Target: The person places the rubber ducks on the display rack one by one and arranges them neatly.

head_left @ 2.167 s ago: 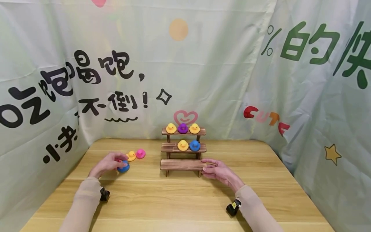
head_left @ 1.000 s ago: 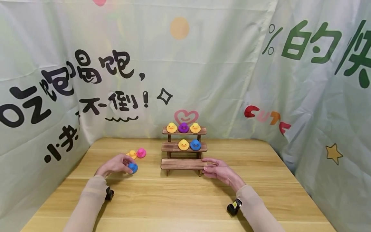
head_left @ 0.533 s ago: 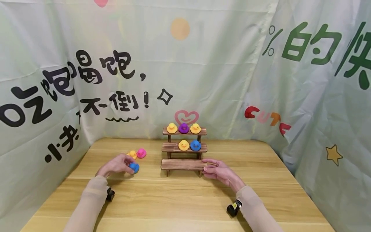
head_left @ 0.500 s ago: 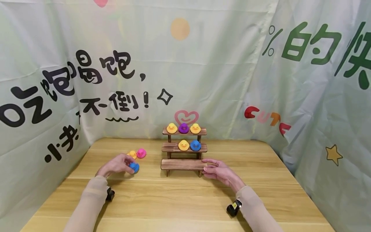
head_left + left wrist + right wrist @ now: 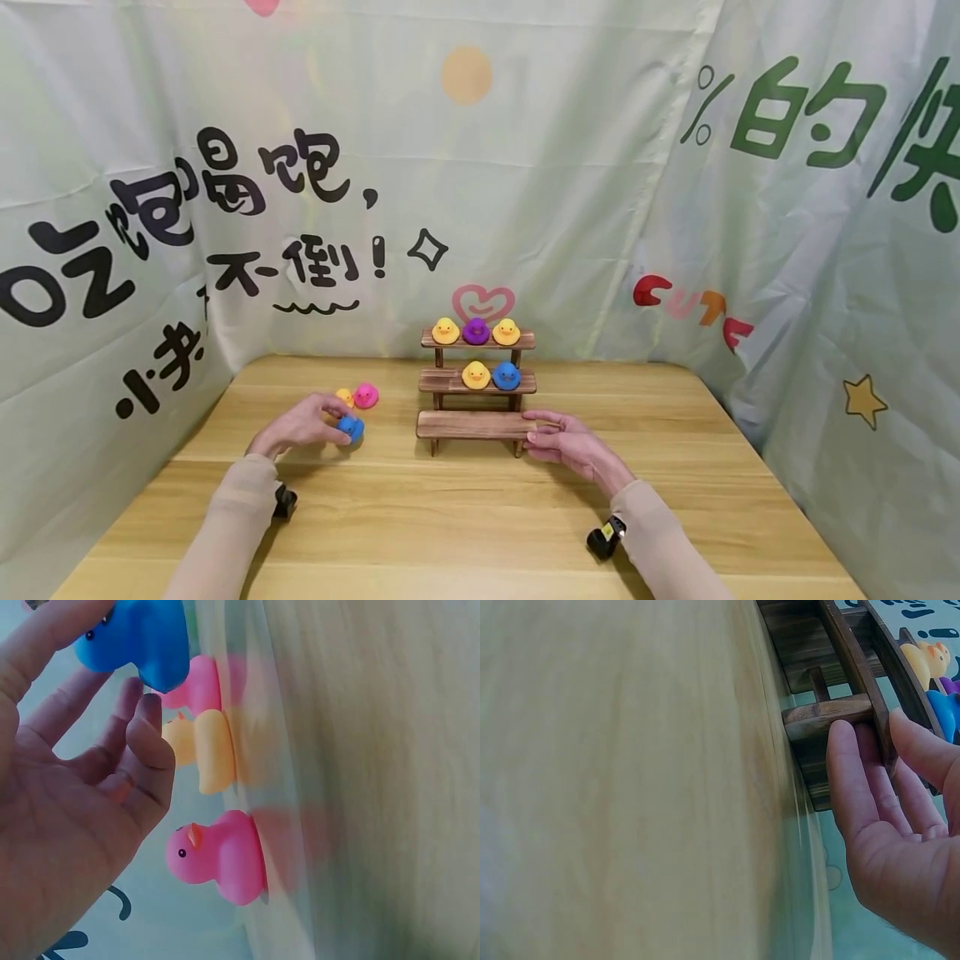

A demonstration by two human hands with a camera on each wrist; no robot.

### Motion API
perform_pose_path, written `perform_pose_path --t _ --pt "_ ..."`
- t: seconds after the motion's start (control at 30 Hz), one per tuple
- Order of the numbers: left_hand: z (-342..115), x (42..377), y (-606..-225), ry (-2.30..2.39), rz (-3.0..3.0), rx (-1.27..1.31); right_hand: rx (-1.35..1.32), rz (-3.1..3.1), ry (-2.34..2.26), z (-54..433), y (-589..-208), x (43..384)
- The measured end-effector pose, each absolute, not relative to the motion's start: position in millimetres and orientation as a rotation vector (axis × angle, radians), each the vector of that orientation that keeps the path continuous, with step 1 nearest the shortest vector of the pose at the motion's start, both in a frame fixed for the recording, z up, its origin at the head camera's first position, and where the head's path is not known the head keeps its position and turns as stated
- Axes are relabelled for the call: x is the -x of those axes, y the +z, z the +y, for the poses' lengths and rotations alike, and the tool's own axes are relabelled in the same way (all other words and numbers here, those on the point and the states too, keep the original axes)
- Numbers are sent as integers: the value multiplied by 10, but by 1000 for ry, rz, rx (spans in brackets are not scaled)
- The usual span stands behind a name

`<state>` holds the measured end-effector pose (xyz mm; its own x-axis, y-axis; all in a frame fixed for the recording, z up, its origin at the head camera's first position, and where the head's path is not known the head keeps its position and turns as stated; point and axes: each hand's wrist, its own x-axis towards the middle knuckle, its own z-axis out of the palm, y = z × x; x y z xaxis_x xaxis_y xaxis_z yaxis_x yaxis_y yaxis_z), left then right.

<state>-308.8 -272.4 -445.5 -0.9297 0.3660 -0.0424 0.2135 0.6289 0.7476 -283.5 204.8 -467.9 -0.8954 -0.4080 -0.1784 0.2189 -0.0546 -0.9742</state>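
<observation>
My left hand [image 5: 303,425] pinches a blue rubber duck [image 5: 350,429] between thumb and fingers, just above the left part of the table. In the left wrist view the duck [image 5: 150,641] hangs at the fingertips. Behind it stand a yellow duck [image 5: 215,752] and two pink ducks, one nearer [image 5: 238,859] and one partly covered by the fingers. My right hand [image 5: 573,446] grips the right end of the lowest step of a brown wooden tiered stand [image 5: 472,427], thumb on one side of the plank and fingers on the other [image 5: 847,712].
The top step [image 5: 459,342] bears two yellow ducks with a purple duck [image 5: 476,331] between them. On the middle step [image 5: 438,382] sit a yellow duck [image 5: 476,375] and a blue duck [image 5: 507,376], right of a bare stretch. Printed cloth [image 5: 555,208] hangs behind the table.
My left hand has moved right with the blue duck, away from the other loose ducks, and lifted it slightly in the last half second. The right hand stays at the stand.
</observation>
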Motion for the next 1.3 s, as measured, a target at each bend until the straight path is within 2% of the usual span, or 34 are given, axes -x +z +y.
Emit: perform_pose_path --t 0.47,0.97,1.3 --pt "-2634 3143 -4446 1325 2496 -719 189 1818 -2004 2051 -4685 2844" --pt "-2442 3201 -4371 1383 2438 -753 189 1830 -1998 2042 -4697 2860" --pt "-2278 3182 -4335 1557 2524 -606 210 1822 -1990 2065 -4702 2848"
